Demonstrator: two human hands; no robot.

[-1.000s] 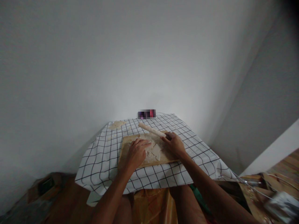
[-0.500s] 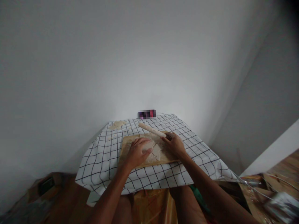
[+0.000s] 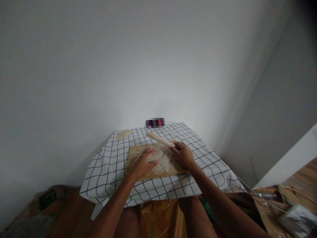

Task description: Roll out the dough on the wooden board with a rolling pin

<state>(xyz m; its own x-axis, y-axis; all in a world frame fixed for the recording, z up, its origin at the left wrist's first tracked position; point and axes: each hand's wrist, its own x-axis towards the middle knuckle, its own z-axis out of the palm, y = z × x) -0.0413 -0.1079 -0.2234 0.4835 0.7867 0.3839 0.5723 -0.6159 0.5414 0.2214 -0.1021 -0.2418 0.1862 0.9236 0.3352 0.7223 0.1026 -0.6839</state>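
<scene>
A flattened sheet of dough (image 3: 161, 164) with cracked edges lies on a floury wooden board (image 3: 135, 151). My left hand (image 3: 146, 160) rests on the dough's left part, palm down with the fingers stretched out and the thumb apart. At the board's right side, my right hand (image 3: 183, 154) grips one end of a rolling pin (image 3: 159, 139). The pin slants up and to the left, its free end past the board's far edge. Part of the dough is hidden under my left hand.
A black-and-white checked cloth (image 3: 106, 175) covers the table. A pale floury patch (image 3: 124, 134) is at its back left. Against the wall stands a small blurred dark object (image 3: 155, 123). An open cardboard box (image 3: 47, 200) is on the floor at left; clutter (image 3: 297, 215) lies at right.
My left hand has slid slightly left over the dough. The right hand still grips the rolling pin in nearly the same place. The view has shifted a little.
</scene>
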